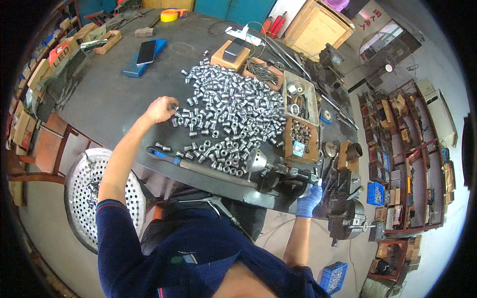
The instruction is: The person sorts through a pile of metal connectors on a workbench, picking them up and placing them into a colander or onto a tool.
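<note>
My left hand (161, 110) is bare and reaches to the left edge of a large pile of small shiny metal sleeves (223, 99) on the dark table. Its fingers are bent together beside the outermost sleeves; what is between the fingertips is too small to tell. In a blue glove, my right hand (309, 199) is closed around the right end of a small bench spindle machine (285, 174) at the table's near edge. A round metal chuck (256, 160) sits at that machine's left end, close to the nearest sleeves. The gloved fingertips are partly hidden.
A blue-handled file (198, 169) lies along the near edge. Wooden boxes (300, 144) and a metal tray (303, 94) of parts border the pile. A perforated metal basin (79, 184) stands left, below table height; a vise (348, 218) is at right. A phone (146, 52) lies far left.
</note>
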`<state>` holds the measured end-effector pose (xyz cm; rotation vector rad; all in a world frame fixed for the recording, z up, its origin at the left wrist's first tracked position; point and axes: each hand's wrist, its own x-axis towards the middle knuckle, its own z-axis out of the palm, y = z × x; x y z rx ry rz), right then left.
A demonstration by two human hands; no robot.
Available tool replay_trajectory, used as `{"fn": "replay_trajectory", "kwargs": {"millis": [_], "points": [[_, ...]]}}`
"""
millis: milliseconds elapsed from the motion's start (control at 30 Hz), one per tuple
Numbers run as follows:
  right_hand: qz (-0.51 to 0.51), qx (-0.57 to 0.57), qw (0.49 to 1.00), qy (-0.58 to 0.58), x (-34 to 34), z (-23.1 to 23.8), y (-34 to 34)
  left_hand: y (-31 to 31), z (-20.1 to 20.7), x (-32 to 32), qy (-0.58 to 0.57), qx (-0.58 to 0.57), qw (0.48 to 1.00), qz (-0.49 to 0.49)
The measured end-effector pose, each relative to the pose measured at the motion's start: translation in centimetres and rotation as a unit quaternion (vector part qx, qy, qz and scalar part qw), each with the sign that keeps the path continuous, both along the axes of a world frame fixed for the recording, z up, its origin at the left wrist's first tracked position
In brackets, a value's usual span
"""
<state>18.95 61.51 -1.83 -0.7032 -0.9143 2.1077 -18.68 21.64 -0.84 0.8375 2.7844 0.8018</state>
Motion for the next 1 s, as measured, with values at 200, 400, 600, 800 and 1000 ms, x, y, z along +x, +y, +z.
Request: {"fn": "replay_trajectory", "kwargs": {"millis": [200,400,600,800,1000], "points": [[-0.016,0.006,1.0,0.005,0.1,0.3,-0.4,0.1,0.9,2.1,0.023,-0.039,0.998,0.047],[-0.01,0.007,1.0,-0.001,-0.1,0.7,-0.7,-1.5,0.3,3.3,-0.038,0.141,0.985,0.091],[0.107,-0.016,0.991,0.084,1.4,-0.9,1.4,4.4,6.5,13.9,-0.354,0.41,0.834,-0.105],[0.124,-0.006,0.986,0.111,1.6,-1.2,1.6,10.2,6.1,18.2,-0.366,0.454,0.792,-0.179],[0.031,-0.001,0.999,0.042,1.8,-1.2,1.0,11.0,6.3,17.6,-0.371,0.443,0.793,-0.19]]}}
